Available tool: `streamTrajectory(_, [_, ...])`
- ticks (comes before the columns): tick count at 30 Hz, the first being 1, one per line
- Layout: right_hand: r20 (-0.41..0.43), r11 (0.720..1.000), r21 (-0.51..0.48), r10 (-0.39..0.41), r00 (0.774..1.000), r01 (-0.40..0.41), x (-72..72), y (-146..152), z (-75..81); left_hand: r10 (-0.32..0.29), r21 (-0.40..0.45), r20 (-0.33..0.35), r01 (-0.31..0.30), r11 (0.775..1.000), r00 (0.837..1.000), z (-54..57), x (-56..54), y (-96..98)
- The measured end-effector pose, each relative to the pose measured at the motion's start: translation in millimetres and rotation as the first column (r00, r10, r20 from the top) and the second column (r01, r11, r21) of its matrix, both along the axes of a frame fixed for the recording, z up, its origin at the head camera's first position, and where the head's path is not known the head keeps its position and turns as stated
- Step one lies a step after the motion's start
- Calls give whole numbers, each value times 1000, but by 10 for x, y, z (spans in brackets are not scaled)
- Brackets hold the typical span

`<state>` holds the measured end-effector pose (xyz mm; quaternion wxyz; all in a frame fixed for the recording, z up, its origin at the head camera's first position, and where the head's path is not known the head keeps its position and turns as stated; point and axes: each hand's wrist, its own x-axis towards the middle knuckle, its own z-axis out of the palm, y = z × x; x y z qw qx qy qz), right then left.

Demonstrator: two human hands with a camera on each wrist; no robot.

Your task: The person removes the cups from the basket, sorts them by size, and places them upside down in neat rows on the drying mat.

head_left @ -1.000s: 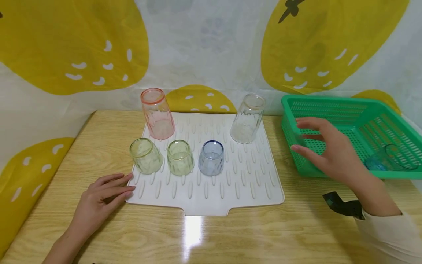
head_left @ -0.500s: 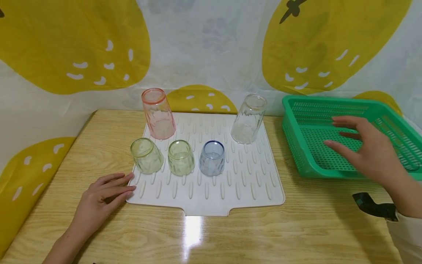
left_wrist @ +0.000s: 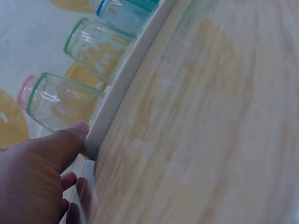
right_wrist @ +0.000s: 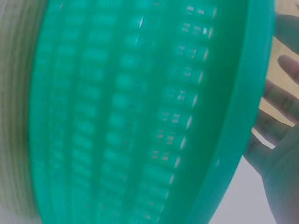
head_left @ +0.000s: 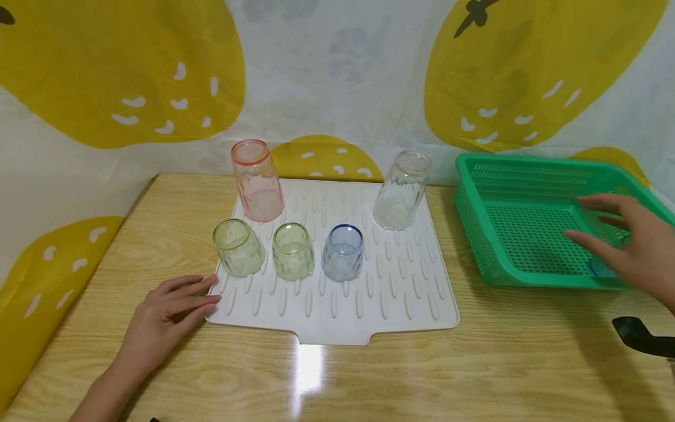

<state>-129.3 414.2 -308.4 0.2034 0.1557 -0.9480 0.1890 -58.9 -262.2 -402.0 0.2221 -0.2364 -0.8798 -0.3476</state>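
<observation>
My left hand (head_left: pixel 163 316) lies by the front left corner of the white ribbed mat (head_left: pixel 337 325), fingertips touching its edge. In the left wrist view the thumb (left_wrist: pixel 70 140) meets that edge below a green-rimmed glass (left_wrist: pixel 65 102). My right hand (head_left: pixel 640 249) hovers over the right part of the green basket (head_left: pixel 554 279), fingers spread and nothing between them. Just below it a blue-tinted glass (head_left: pixel 601 268) shows in the basket, mostly hidden by the hand. The right wrist view has the hand (right_wrist: pixel 285 135) beyond the basket's rim (right_wrist: pixel 254 70).
Upside-down glasses stand on the mat: a tall pink one (head_left: pixel 259 190), a tall clear one (head_left: pixel 399 199), two short green ones, left (head_left: pixel 239 252) and right (head_left: pixel 293 258), and a short blue one (head_left: pixel 343 258). A patterned cloth (head_left: pixel 337 70) hangs behind the wooden table (head_left: pixel 401 381).
My right hand has moved right, from the basket's left rim to above its right part, fingers still spread. The left hand and the glasses on the mat stay put.
</observation>
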Motion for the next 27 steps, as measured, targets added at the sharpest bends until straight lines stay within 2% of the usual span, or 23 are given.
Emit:
streamTrajectory(4, [-20,1000,-16,-1,1000,1,16,122,-47,-8,8,-8,8,1000,1000,-3,-11,4])
streamTrajectory(6, [-4,999,-35,-13,1000,13,56,97,-3,-7,10,-4,7,1000,1000,1,-11,6])
streamTrajectory(10, [6,999,-11,-37,999,37,106,150,2,-4,9,4,4,1000,1000,10,-6,10])
streamTrajectory(18, [58,999,36,-10,998,8,87,497,-98,-12,15,4,12,1000,1000,18,2,8])
streamTrajectory(27, [106,979,174,-124,987,104,70,905,-177,-19,23,13,18,1000,1000,11,-9,10])
